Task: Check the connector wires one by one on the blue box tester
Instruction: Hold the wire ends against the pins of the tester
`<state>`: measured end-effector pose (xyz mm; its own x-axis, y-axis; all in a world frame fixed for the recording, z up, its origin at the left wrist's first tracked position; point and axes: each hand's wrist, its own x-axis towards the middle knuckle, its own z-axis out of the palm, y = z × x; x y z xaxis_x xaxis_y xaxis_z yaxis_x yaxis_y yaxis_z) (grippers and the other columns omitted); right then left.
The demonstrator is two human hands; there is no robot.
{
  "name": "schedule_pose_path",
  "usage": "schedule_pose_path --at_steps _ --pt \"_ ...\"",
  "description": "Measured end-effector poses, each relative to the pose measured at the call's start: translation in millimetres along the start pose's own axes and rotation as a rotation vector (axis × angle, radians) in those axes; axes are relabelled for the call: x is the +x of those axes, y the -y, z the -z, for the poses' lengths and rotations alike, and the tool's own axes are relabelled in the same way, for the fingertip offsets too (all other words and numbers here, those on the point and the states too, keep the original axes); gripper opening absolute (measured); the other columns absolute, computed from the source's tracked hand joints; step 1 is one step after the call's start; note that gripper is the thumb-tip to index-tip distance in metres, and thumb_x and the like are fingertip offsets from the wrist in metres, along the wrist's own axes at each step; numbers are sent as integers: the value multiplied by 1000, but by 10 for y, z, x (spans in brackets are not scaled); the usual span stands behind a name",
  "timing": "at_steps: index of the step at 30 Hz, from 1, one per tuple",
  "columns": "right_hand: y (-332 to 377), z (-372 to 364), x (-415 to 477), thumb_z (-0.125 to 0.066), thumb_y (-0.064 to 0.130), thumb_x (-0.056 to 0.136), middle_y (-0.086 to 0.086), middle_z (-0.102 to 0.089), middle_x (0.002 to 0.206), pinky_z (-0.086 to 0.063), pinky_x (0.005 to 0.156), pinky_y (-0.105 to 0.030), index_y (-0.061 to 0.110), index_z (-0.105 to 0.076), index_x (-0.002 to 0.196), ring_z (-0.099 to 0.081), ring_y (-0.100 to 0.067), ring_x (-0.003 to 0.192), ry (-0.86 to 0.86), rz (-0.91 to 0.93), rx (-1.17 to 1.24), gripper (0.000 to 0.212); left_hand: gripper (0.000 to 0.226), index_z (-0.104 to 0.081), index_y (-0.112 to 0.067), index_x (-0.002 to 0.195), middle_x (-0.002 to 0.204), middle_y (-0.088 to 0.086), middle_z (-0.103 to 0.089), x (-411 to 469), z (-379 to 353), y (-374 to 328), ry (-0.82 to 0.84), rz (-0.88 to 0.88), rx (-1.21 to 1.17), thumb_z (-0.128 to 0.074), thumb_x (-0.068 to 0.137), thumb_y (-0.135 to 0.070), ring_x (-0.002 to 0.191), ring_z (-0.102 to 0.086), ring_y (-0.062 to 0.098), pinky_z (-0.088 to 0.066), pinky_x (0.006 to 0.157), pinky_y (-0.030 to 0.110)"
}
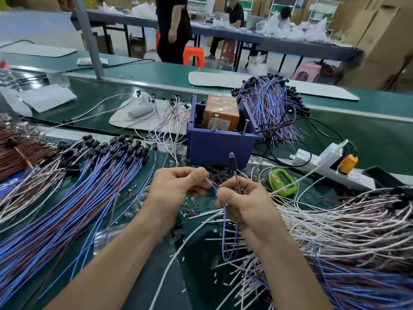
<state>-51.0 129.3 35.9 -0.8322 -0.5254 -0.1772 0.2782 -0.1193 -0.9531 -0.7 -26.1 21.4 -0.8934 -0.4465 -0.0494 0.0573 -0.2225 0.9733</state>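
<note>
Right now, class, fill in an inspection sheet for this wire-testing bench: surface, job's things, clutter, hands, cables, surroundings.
Surface: green bench, mostly covered.
Job's things: blue box tester holding an orange block; one connector wire held in front of it, black connector up.
Clutter: cut sleeve bits; small green device.
Hands: left hand pinches the wire's ends; right hand grips its stem.
Cables: blue wire bundle left; white wire bundle right; power strip.
Surroundings: people at rear tables; cardboard boxes.

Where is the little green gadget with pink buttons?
In the head view, the green gadget lies just right of the right hand, in front of the white power strip.
</note>
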Motion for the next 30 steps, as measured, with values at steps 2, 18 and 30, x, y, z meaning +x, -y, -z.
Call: schedule_pose_path --at_steps 2,18,30 --pt "-10 13 -1 -67 -11 85 -17 -63 60 -26 38 -16 17 -68 65 -33 -9 38 11 4 10 35 20 -82 -15 68 69 10 -76 -10 -34 -12 -12 -8 -37 -78 67 -35 55 -68 13 -53 54 18" --pt "-40 125 -92 -63 -7 91 -2 -58 53 -33 47 -20 19 -64 64 -41 -6 40 -58 41 64 37 15 -85 -33 83 81 -1 -80 -196 -151 84 112 -107 247 -80 70 -27 78 -77 12 -57 73 21" --pt "-116 98 -35 -68 -6 88 1 -54 49 -26 37 -18 20 -70 59 -30 -5 33 -146 33 65 39 28 -83 -41 91 83 -9 -80 -245 -197 219 49 -163 342 -90 72 -22 79 -77 8 -61 75 26"
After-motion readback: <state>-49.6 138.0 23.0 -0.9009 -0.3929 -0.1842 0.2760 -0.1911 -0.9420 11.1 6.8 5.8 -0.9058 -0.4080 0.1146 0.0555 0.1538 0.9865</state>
